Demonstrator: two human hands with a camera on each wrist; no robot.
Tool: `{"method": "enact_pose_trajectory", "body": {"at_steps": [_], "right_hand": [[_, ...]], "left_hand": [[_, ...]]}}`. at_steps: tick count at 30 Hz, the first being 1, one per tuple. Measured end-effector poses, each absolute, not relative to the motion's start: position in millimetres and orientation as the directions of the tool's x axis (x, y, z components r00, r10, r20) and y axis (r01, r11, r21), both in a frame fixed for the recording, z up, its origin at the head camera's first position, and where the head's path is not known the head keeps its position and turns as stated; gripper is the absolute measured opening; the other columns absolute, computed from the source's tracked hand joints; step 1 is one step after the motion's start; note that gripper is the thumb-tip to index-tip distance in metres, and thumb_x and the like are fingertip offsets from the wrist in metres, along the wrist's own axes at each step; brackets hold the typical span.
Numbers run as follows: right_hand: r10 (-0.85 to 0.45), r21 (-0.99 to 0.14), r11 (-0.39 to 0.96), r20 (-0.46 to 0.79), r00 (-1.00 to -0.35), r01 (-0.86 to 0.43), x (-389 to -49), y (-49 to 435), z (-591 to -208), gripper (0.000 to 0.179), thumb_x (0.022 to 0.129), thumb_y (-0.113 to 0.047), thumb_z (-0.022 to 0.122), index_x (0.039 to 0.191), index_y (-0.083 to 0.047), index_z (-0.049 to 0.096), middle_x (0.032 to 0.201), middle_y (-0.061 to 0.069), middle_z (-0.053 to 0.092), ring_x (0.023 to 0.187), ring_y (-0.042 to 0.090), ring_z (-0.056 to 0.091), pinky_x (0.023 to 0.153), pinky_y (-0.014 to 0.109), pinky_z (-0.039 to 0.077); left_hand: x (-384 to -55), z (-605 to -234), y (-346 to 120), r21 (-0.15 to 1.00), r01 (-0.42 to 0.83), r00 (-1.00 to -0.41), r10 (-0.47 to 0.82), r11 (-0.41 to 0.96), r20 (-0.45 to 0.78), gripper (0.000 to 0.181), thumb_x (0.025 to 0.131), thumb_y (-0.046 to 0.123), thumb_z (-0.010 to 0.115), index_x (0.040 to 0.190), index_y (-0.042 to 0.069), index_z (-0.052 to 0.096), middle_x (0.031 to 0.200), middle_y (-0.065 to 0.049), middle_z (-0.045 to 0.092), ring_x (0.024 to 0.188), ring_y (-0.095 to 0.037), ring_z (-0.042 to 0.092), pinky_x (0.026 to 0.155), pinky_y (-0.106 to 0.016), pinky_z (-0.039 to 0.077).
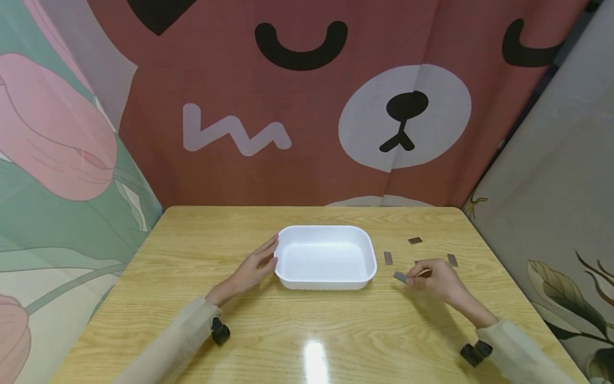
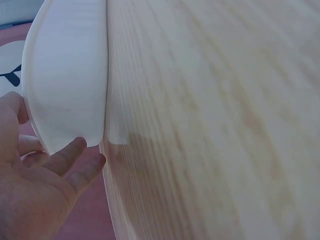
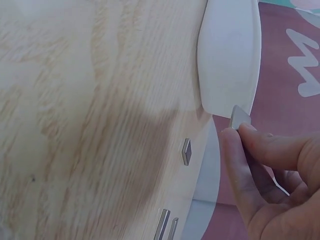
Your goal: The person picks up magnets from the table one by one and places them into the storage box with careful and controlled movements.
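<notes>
A white rectangular tray [image 1: 326,256] stands on the wooden table. My left hand [image 1: 254,266] rests its spread, fairly straight fingers against the tray's left end, with fingertips at the rim and end wall in the left wrist view. Between thumb and index finger, my right hand [image 1: 436,280] pinches a small flat grey rectangular piece [image 3: 239,117], held above the table just right of the tray. Several similar thin pieces lie about the right hand: a grey one [image 1: 388,258] beside the tray, a brownish one [image 1: 414,240] farther back and another [image 1: 452,260] to the right. One more is partly hidden behind the hand.
The light wooden table [image 1: 249,330] ends at a curtain [image 1: 307,176] with a bear print behind it. Patterned cloth hangs on both sides. Each wrist carries a small black camera, such as the left one [image 1: 220,332].
</notes>
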State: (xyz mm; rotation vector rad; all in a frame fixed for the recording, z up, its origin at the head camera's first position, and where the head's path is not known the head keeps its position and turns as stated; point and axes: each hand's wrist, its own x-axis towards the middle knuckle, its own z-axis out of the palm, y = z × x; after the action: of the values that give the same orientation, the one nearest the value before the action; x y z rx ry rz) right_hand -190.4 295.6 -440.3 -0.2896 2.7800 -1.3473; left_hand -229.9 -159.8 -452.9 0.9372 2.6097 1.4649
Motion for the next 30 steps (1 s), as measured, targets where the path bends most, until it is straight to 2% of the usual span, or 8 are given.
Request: {"method": "enact_pose_trajectory", "body": {"at_steps": [5, 12, 18, 25, 30], "right_hand": [[-0.190, -0.785, 0.598, 0.057, -0.980, -0.161, -192, 293, -439, 0.004, 0.084, 0.001, 0.076, 0.086, 0.000, 0.074, 0.092, 0.014, 0.070, 0.076, 0.023, 0.070, 0.065, 0.035, 0.061], [-0.196, -0.784, 0.595, 0.073, -0.978, -0.178, -194, 289, -436, 0.004, 0.083, 0.005, 0.074, 0.087, 0.004, 0.073, 0.088, 0.012, 0.070, 0.074, 0.025, 0.069, 0.065, 0.041, 0.061], [-0.193, -0.774, 0.605, 0.086, -0.978, -0.187, -196, 287, -432, 0.007, 0.083, 0.007, 0.074, 0.086, 0.000, 0.074, 0.087, 0.010, 0.070, 0.072, 0.019, 0.068, 0.064, 0.035, 0.061], [-0.191, -0.766, 0.611, 0.101, -0.976, -0.199, -199, 285, -430, 0.009, 0.083, 0.007, 0.074, 0.087, -0.001, 0.074, 0.085, 0.009, 0.071, 0.072, 0.020, 0.068, 0.064, 0.032, 0.060], [-0.200, -0.773, 0.600, 0.102, -0.974, -0.204, -199, 283, -429, 0.008, 0.082, 0.007, 0.074, 0.087, 0.001, 0.074, 0.086, 0.011, 0.071, 0.072, 0.021, 0.069, 0.062, 0.031, 0.060]], "left_hand": [[-242, -479, -164, 0.768, 0.521, -0.815, 0.485, 0.373, 0.318, 0.052, 0.103, 0.005, 0.053, 0.147, -0.012, 0.032, 0.160, -0.018, 0.021, 0.145, -0.038, 0.023, 0.108, -0.040, 0.040], [-246, -484, -166, 0.777, 0.510, -0.815, 0.495, 0.368, 0.301, 0.053, 0.103, 0.005, 0.054, 0.148, -0.010, 0.031, 0.160, -0.017, 0.019, 0.145, -0.036, 0.022, 0.108, -0.040, 0.039], [-250, -489, -167, 0.769, 0.525, -0.809, 0.494, 0.365, 0.318, 0.054, 0.103, 0.010, 0.055, 0.148, -0.009, 0.032, 0.161, -0.016, 0.019, 0.146, -0.036, 0.021, 0.109, -0.040, 0.038], [-249, -485, -167, 0.753, 0.535, -0.805, 0.500, 0.383, 0.318, 0.054, 0.104, 0.012, 0.054, 0.149, -0.007, 0.031, 0.161, -0.013, 0.019, 0.146, -0.034, 0.021, 0.112, -0.040, 0.034], [-250, -486, -168, 0.763, 0.526, -0.807, 0.502, 0.375, 0.311, 0.054, 0.104, 0.012, 0.053, 0.149, -0.007, 0.031, 0.161, -0.013, 0.019, 0.146, -0.034, 0.021, 0.111, -0.040, 0.036]]}}
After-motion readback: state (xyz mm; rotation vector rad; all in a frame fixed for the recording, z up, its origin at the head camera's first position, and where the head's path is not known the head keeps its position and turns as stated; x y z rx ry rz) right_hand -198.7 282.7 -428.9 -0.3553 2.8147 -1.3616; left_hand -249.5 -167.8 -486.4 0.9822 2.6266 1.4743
